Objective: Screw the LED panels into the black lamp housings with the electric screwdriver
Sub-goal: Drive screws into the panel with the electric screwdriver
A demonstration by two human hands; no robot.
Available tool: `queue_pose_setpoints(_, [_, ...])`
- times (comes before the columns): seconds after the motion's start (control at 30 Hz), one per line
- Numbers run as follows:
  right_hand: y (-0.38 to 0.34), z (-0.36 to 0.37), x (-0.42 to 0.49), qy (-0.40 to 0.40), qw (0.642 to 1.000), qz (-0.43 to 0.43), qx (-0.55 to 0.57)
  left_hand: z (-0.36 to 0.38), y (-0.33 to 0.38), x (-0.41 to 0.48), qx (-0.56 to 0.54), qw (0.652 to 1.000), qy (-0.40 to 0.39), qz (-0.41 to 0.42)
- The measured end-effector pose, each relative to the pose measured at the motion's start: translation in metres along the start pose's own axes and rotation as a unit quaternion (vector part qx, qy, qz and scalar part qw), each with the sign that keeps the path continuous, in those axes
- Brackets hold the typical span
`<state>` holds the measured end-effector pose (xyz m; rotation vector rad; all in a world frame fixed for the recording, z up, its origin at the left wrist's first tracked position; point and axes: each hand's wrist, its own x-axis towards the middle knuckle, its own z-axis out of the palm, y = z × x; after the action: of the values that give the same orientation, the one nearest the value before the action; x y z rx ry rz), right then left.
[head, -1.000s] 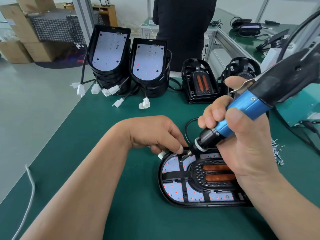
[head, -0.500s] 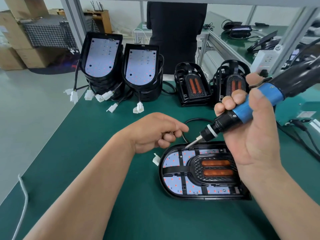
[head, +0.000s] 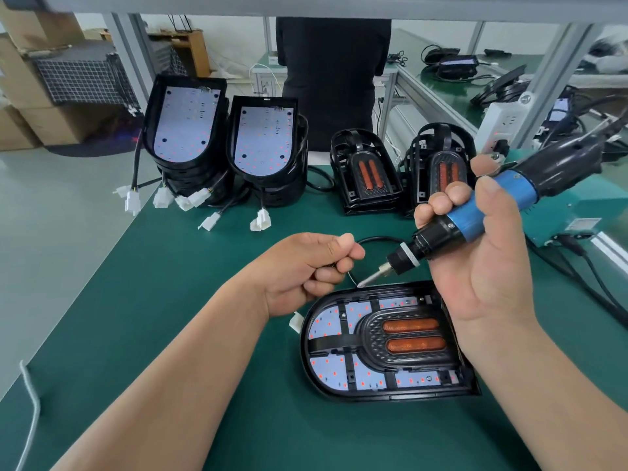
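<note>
A black lamp housing (head: 387, 392) lies flat on the green mat, with its white LED panel (head: 328, 326) and two orange strips showing. My right hand (head: 482, 266) grips the blue and black electric screwdriver (head: 475, 212), held above the housing's far edge; its bit tip points down-left, just off the housing rim. My left hand (head: 306, 266) hovers left of the bit with fingers curled, thumb against forefinger; something small and dark seems pinched there, but I cannot make it out.
Two stacks of housings with LED panels (head: 185, 130) (head: 265, 144) and white connectors stand at the back left. Two stacks of black inner frames (head: 367, 171) (head: 441, 164) stand at the back centre. A teal box (head: 577, 212) with cables sits right. A person in black (head: 333, 73) stands behind the bench.
The screwdriver lifted off the panel's upper-left screw spot and rose up and right. My left hand left the housing and drew back to the left, fingers curled.
</note>
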<state>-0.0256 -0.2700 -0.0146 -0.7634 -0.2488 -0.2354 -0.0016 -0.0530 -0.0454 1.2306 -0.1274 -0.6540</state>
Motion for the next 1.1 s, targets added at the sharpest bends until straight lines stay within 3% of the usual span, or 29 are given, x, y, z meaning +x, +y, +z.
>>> queue_pose_setpoints(1.1, [-0.0035,-0.0079,0.0079,0.08,0.996,-0.037,0.012,-0.0013,-0.0032,0.0009,-0.006,1.0,-0.011,-0.011])
